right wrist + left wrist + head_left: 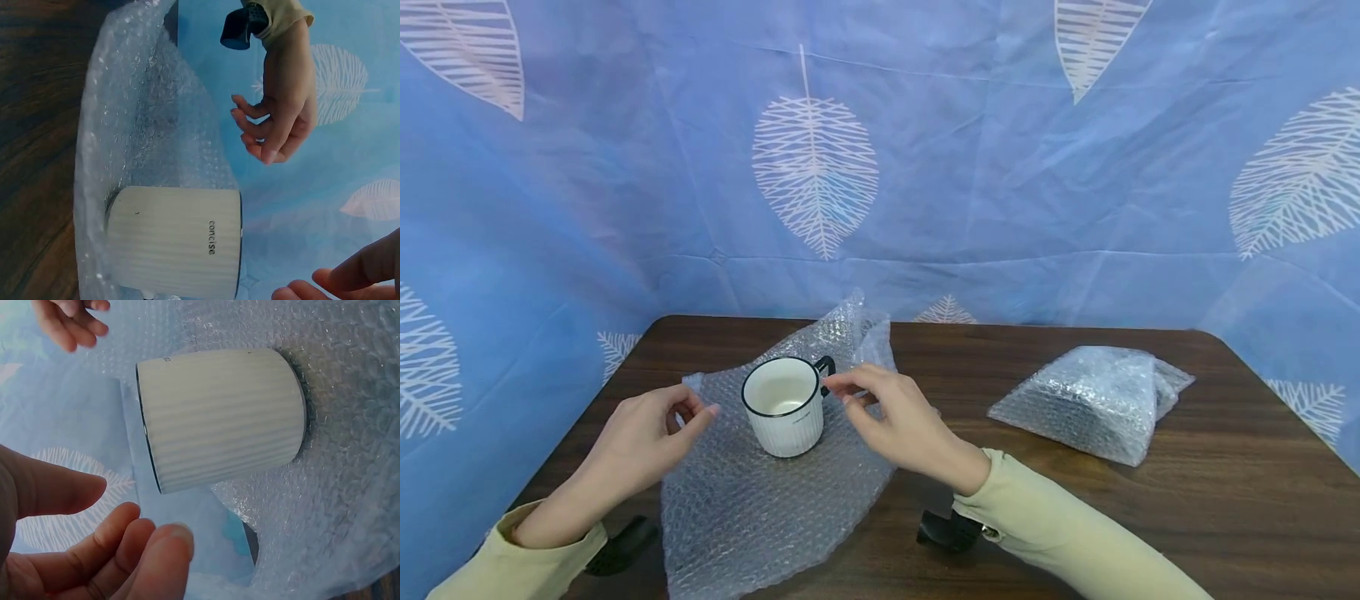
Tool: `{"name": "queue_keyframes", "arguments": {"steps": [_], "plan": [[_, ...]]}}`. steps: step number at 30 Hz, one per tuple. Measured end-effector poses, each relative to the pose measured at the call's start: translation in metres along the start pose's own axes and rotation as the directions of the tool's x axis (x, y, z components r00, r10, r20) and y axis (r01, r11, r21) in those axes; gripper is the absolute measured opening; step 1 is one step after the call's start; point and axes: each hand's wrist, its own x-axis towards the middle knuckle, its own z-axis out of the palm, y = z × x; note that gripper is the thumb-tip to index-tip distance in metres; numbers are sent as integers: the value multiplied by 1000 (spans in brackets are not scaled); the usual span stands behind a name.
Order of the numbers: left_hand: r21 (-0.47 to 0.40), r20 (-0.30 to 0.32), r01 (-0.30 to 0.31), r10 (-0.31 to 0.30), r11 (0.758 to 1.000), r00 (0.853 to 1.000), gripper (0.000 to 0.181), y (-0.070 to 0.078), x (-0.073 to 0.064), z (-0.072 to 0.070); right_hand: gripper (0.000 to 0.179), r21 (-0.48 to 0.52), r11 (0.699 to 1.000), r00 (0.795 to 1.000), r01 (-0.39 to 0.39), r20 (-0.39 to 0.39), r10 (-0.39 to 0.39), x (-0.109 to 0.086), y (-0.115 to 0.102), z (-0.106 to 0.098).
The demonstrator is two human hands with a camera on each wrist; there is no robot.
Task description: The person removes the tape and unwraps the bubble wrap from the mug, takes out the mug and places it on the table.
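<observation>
A white ribbed mug [787, 435] with a black rim and black handle stands upright on a spread sheet of bubble wrap [752, 525]. In the right wrist view the mug [169, 240] bears the word "concise". My left hand [640, 437] hovers left of the mug with loosely bent fingers. A gap separates that hand [94, 550] from the mug in the left wrist view. Beside the handle is my right hand [904, 417], its fingers loosely bent, holding nothing. In its own wrist view the right hand [356, 275] shows only partly, apart from the mug.
Another bubble-wrap bundle [1086, 404] lies on the right side of the dark wooden table [955, 383]; its contents cannot be made out. A blue cloth [925, 167] with white leaf prints hangs behind the table and along its sides.
</observation>
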Motion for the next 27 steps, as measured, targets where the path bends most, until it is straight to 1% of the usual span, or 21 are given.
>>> {"name": "queue_keyframes", "arguments": {"steps": [6, 12, 15, 18, 21, 25, 27], "plan": [[-11, 20, 0, 1, 1000, 1000, 17, 0, 0, 2, 28, 4, 997, 997, -81, 18, 81, 11, 8, 1], [-19, 46, 0, 1, 1000, 999, 16, 0, -1, 6, 30, 7, 982, 981, -191, 37, 190, 20, 18, 3], [-25, 54, 0, 1, 1000, 999, 16, 0, -1, 9, 31, 5, 973, 972, -230, 45, 229, 22, 22, 3], [-29, 57, 4, -2, 1000, 998, 15, -1, -2, 12, 32, -5, 967, 966, -253, 51, 253, 24, 26, 3], [-30, 66, -8, 10, 1000, 998, 15, -3, -3, 15, 34, -27, 964, 962, -264, 61, 266, 28, 31, 4], [-37, 96, -6, 9, 999, 995, 16, -5, -5, 18, 38, -47, 961, 956, -274, 99, 277, 33, 39, 7], [-38, 107, 7, -3, 999, 994, 17, -6, -6, 18, 41, -53, 960, 952, -274, 125, 279, 36, 42, 9]]}}
